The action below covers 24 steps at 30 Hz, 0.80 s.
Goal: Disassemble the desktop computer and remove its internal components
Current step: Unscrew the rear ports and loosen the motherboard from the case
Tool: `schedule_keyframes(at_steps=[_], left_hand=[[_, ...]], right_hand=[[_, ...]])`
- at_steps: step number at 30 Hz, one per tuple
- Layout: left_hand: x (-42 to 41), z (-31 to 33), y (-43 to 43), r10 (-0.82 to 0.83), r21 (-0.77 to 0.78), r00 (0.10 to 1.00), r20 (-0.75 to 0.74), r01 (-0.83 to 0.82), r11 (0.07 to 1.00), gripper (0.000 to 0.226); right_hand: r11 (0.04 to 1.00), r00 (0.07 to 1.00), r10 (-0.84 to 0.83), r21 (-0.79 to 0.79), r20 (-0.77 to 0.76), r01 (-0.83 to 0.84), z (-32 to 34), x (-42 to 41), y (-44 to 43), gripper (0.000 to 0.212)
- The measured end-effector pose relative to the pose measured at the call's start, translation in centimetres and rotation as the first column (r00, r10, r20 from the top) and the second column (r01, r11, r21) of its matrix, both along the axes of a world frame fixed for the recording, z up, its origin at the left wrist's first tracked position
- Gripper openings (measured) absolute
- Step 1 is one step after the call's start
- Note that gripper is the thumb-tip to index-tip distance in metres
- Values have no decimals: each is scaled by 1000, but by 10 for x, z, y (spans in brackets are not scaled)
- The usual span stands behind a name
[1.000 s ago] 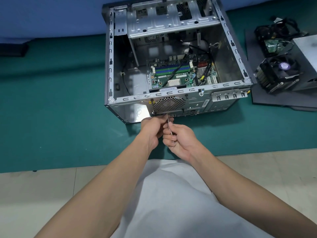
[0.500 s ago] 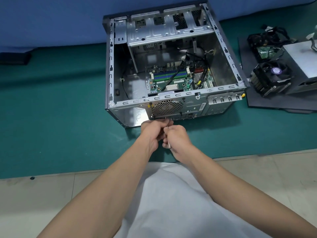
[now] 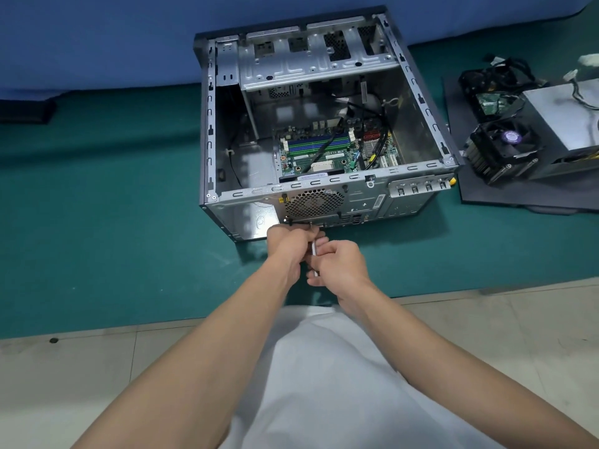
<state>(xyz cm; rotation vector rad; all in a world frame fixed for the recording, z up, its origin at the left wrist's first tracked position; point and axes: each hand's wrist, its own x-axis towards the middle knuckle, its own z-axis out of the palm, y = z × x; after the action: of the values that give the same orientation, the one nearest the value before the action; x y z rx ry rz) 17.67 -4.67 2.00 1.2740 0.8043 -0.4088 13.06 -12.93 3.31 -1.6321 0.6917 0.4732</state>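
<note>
Your right hand (image 3: 338, 265) grips a thin metal tool (image 3: 313, 249). Your left hand (image 3: 287, 244) curls round its front end, against the computer case (image 3: 246, 218) just below the fan grille (image 3: 312, 202).

Dull grey sheet-metal case (image 3: 356, 196) stands on matt green cloth mat (image 3: 97, 205), near a silvery, smooth screwdriver (image 3: 313, 251).

Open computer case (image 3: 366, 202) on green mat (image 3: 97, 222), motherboard (image 3: 324, 153) inside. Both hands at case's 6 o'clock, below fan grille (image 3: 313, 202). Right hand (image 3: 340, 264) grips thin metal tool (image 3: 313, 251); left hand (image 3: 288, 244) curled beside its tip. CPU cooler (image 3: 502, 150) at 3 o'clock.
</note>
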Motion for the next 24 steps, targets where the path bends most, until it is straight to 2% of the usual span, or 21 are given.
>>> schedule_keyframes(at_steps=[1, 3, 5, 6, 8, 10, 12, 14, 16, 19, 20, 22, 24], left_hand=[[1, 0, -1, 15, -35, 1000, -8, -15, 999, 5], [1, 0, -2, 29, -115, 999, -32, -32, 993, 6], [2, -1, 1, 18, -176, 999, -37, -24, 984, 11], [1, -2, 2, 17, -198, 999, -34, -23, 980, 13], [-1, -2, 2, 20, -209, 1000, -17, -23, 978, 13], [-4, 0, 1, 16, -161, 1000, 4, -15, 987, 6], [-6, 0, -2, 3, -82, 1000, 8, -3, 997, 12], [-4, 1, -5, 27, -62, 1000, -2, -27, 998, 9], [-1, 2, -6, 68, -120, 997, -27, -71, 990, 10], [-1, 2, -3, 85, -248, 996, -32, -90, 965, 13], [-2, 1, -2, 82, -266, 996, -29, -87, 960, 13], [-3, -1, -2, 66, -211, 998, -11, -66, 975, 9], [-5, -2, -2, 22, -69, 1000, 11, -21, 997, 11]], right_hand=[[999, 1000, -10, 47, -6, 11, 2, 0, -1, 15], [967, 998, 12, 254, -67, 5, 7, 0, -6, 12], [893, 985, 114, 448, -133, -43, 12, 0, -15, 17], [877, 979, 151, 476, -138, -69, 12, -1, -18, 18], [909, 980, 160, 406, -121, -99, 12, -1, -19, 15], [969, 987, 131, 220, -88, -109, 11, -3, -15, 12], [992, 990, 124, 27, -62, -122, 8, -5, -11, 11], [990, 991, 122, -59, -46, -125, 7, -7, -10, 12], [991, 990, 131, 10, -50, -131, 7, -6, -11, 11], [927, 980, 162, 359, -114, -112, 12, -4, -17, 18], [908, 979, 170, 404, -116, -110, 13, -4, -19, 20], [937, 984, 156, 328, -83, -121, 13, -4, -17, 17], [983, 988, 146, 123, -47, -139, 12, -6, -12, 15]])
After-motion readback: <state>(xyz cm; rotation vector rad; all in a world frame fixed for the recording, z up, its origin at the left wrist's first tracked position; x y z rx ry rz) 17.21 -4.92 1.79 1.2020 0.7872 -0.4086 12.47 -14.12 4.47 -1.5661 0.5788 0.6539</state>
